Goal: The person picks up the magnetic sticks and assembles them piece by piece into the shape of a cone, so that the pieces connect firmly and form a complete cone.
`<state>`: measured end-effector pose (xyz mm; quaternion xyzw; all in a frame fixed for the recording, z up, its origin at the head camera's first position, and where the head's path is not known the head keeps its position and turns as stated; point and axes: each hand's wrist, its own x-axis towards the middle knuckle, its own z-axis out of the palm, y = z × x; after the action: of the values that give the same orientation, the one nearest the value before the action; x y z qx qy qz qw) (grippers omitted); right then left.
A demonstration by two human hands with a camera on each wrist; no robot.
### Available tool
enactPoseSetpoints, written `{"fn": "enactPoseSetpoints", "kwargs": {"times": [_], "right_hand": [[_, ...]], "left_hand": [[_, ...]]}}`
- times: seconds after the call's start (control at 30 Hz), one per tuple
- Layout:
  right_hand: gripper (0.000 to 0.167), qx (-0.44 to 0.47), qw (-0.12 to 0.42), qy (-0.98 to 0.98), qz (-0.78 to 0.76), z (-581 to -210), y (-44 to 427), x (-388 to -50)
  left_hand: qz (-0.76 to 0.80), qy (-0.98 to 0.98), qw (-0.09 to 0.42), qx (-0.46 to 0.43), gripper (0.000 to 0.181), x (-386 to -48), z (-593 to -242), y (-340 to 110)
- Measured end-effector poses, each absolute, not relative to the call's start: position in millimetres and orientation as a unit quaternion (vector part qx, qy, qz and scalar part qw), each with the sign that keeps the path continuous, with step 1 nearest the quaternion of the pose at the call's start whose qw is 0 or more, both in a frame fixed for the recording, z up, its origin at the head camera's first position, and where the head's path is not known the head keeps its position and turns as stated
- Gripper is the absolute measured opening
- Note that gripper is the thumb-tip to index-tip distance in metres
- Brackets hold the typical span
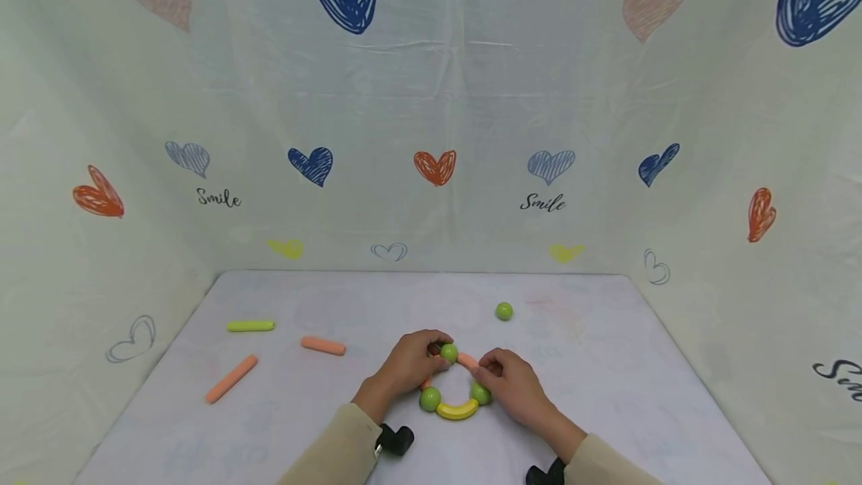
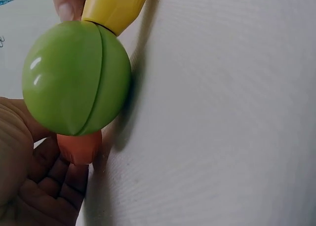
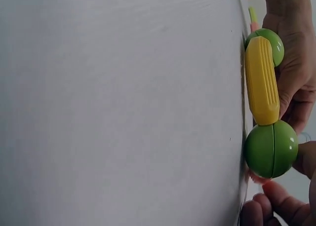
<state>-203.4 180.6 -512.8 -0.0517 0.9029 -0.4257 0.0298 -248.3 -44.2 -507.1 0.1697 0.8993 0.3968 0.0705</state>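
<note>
On the table, green balls and curved sticks form a ring. My left hand point(image 1: 411, 361) holds the green ball point(image 1: 449, 352) at its far side between thumb and fingers. With its fingertips, my right hand point(image 1: 517, 386) pinches the orange curved stick point(image 1: 466, 360) beside that ball. A yellow curved stick point(image 1: 458, 411) joins the near left green ball point(image 1: 429, 399) to the near right green ball point(image 1: 480, 393). Another orange stick point(image 2: 80, 148) shows under the near left ball in the left wrist view; my left hand hides most of it.
A loose green ball point(image 1: 503, 310) lies beyond the ring to the right. Off to the left are a straight yellow-green stick point(image 1: 251, 325), an orange stick point(image 1: 323, 346) and a longer orange stick point(image 1: 232, 379). A heart-printed curtain point(image 1: 438, 96) stands behind the table.
</note>
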Motion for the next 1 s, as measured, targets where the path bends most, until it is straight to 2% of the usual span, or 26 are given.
{"fn": "enactPoseSetpoints", "kwargs": {"times": [0.2,0.53,1.0], "right_hand": [[0.019,-0.017,0.022,0.925,-0.38,-509,167,-207],[0.016,0.001,-0.006,0.922,-0.387,-511,163,-206],[0.018,-0.016,-0.01,0.91,-0.413,-515,170,-203]], "left_hand": [[0.405,0.891,0.077,0.19,0.035,-246,-509,-45],[0.401,0.894,0.085,0.182,0.034,-246,-509,-43],[0.376,0.909,0.058,0.169,0.04,-239,-510,-42]]}}
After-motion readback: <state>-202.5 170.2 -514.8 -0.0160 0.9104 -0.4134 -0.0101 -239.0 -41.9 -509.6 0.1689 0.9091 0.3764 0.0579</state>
